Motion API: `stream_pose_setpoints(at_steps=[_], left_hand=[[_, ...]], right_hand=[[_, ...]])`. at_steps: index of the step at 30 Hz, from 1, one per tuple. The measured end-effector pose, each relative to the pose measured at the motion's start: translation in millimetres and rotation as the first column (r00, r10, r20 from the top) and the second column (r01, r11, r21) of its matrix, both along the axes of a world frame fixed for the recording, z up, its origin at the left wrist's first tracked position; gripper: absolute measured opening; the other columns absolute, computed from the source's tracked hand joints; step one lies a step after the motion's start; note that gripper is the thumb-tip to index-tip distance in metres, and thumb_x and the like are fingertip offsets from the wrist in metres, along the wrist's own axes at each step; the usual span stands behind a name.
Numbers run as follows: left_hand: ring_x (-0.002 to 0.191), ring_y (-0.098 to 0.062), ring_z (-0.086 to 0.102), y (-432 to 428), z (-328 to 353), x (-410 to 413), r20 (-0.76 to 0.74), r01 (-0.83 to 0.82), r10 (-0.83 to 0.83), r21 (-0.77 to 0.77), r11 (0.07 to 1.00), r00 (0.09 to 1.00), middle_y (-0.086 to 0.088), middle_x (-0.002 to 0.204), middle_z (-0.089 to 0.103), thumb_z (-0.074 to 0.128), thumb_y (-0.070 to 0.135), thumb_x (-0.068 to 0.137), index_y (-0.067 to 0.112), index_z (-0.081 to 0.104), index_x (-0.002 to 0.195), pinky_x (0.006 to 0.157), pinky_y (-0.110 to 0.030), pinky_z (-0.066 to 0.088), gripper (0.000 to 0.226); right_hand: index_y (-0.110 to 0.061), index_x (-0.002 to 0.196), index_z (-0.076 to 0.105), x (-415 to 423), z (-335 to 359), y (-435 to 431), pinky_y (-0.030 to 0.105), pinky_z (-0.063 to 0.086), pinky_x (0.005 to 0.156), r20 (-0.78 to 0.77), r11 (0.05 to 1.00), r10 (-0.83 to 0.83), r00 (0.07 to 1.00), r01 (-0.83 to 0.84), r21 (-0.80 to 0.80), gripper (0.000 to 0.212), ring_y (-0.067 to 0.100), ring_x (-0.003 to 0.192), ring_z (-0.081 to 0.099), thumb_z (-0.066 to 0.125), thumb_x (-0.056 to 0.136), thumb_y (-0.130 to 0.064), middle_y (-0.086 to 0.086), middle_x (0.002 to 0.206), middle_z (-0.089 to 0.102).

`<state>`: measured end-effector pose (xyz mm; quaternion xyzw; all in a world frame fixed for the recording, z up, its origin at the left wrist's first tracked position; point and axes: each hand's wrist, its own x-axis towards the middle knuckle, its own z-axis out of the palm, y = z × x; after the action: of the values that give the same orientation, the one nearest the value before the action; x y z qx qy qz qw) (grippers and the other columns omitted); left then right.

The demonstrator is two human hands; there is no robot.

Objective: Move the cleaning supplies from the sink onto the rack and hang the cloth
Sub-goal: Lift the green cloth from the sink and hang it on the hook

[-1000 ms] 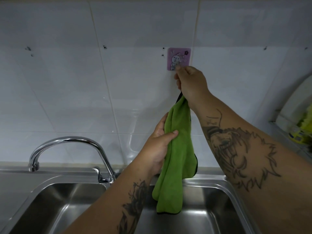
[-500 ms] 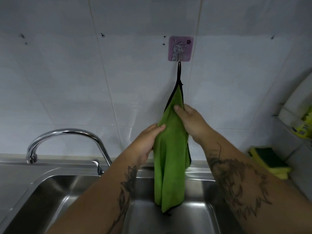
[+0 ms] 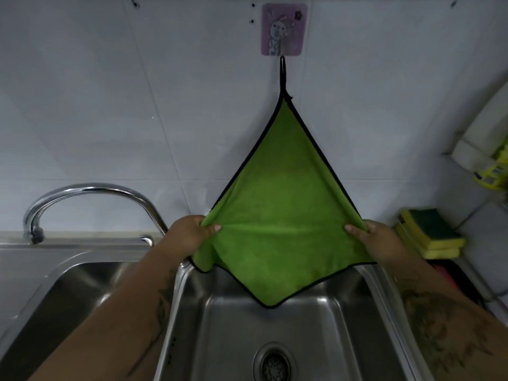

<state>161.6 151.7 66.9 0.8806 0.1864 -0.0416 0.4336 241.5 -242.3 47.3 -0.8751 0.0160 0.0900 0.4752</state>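
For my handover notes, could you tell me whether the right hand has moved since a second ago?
Yes. The right hand dropped from the wall hook to the green cloth's right corner, gripping it.

Green cloth hangs spread from the wall hook, pinched at its side corners by left hand and right hand, screening the wall behind the right basin. Faucet arches over the sink's left. Stacked sponges fill the right corner; basin floor lies open.

Curved chrome faucet at left, before the white tiled wall.
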Motion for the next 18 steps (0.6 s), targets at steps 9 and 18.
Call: stream_pose_setpoints(at_steps=[9,18], left_hand=[[0.071,-0.006,0.062,-3,-9,0,0.058,-0.022,0.02,0.042,0.999,0.998,0.004,0.081,0.067,0.068,0.043,0.085,0.023,0.069,0.094,0.062,-0.019,0.047,0.021],[0.057,-0.014,0.055,6,-87,-46,0.021,-0.293,0.325,-0.378,0.878,0.946,-0.005,0.072,0.063,0.068,0.021,0.089,0.015,0.066,0.093,0.049,-0.021,0.043,0.007]], right_hand=[[-0.018,0.097,0.069,3,-7,-8,0.039,0.054,0.085,0.061,0.997,0.027,0.998,-0.022,-0.077,0.031,0.023,0.085,0.067,0.061,0.087,-0.046,0.008,0.092,0.072],[-0.018,0.1,0.066,-23,-50,-5,0.045,0.054,0.083,0.046,0.989,-0.148,0.988,0.147,0.015,0.039,0.029,0.085,0.066,0.063,0.08,-0.05,0.009,0.091,0.071]])
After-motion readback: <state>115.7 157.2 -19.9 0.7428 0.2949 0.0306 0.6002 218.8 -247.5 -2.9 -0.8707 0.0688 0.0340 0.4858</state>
